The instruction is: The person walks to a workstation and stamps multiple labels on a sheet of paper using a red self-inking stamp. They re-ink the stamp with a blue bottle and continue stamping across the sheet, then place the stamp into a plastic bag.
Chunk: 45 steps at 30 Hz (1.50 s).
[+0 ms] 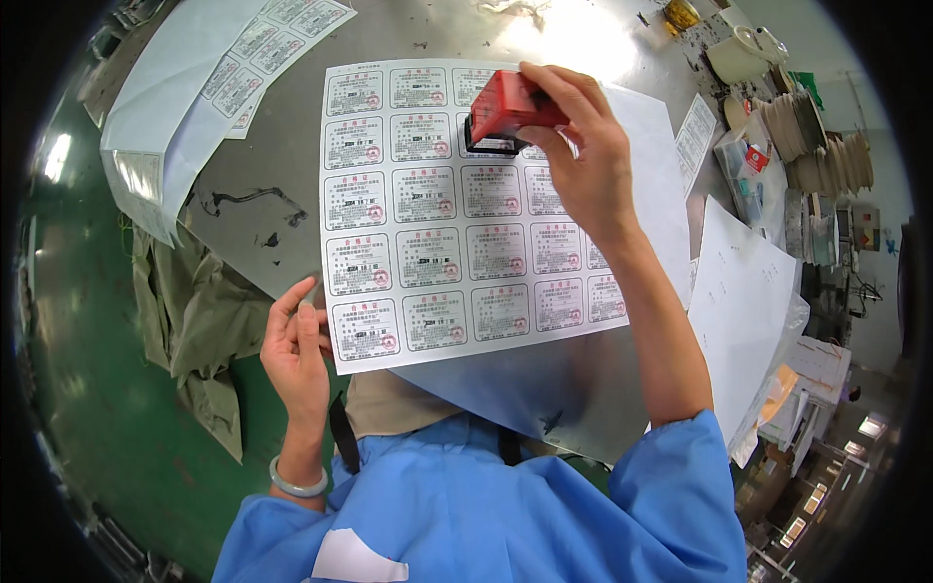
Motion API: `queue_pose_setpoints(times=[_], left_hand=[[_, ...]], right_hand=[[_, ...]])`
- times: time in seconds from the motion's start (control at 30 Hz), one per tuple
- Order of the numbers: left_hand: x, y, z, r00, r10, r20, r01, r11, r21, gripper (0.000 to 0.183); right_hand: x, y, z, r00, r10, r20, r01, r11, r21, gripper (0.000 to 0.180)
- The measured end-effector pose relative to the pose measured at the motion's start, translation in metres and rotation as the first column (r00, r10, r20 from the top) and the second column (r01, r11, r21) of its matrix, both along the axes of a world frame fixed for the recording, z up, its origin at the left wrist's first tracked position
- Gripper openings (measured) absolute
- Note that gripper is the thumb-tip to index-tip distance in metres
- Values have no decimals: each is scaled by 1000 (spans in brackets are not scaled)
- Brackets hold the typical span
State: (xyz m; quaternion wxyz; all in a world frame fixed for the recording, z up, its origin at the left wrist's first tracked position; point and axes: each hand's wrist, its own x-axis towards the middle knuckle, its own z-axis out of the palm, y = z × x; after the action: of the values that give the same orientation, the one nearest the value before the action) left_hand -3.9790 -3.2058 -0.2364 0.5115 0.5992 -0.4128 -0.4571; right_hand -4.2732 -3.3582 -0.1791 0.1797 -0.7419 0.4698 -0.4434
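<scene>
My right hand grips a red self-inking stamp with a black base. The stamp rests over a label in the third column, second row from the top, of a printed label sheet. Labels in the two left columns carry black stamped marks; lower labels in the third column show none. My left hand is at the sheet's lower left edge, thumb and forefinger apart, other fingers partly behind the paper. Whether it pinches the sheet I cannot tell. A pale bangle circles my left wrist.
The sheet lies on a metal table with dark stains. More label sheets and white paper hang over the left edge, above an olive cloth. At right are white sheets, stacked spools and a pale jug.
</scene>
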Motion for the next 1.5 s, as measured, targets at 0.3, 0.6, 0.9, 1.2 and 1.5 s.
queue_pose_setpoints(times=[0.3, 0.6, 0.9, 1.2, 1.5], left_hand=[[-2, -2, 2, 1000, 7, -10, -7, 1000, -10, 31], [-1, -1, -2, 1000, 10, 17, -9, 1000, -27, 31], [0, 0, -2, 1000, -12, 9, 12, 1000, -24, 32], [1, 1, -5, 1000, -3, -10, 2, 999, -45, 34], [-1, 3, -3, 999, 3, -33, -4, 999, -33, 32]], right_hand=[[-2, 3, 4, 999, -38, 25, 39, 999, -35, 54], [-1, 55, 7, 1000, -14, -14, 15, 1000, 22, 55], [9, 59, -18, 999, -26, -40, 26, 1000, 4, 51], [-12, 106, 26, 997, -72, -26, 72, 997, 32, 57], [8, 120, -3, 995, -30, -93, 24, 998, -59, 56]])
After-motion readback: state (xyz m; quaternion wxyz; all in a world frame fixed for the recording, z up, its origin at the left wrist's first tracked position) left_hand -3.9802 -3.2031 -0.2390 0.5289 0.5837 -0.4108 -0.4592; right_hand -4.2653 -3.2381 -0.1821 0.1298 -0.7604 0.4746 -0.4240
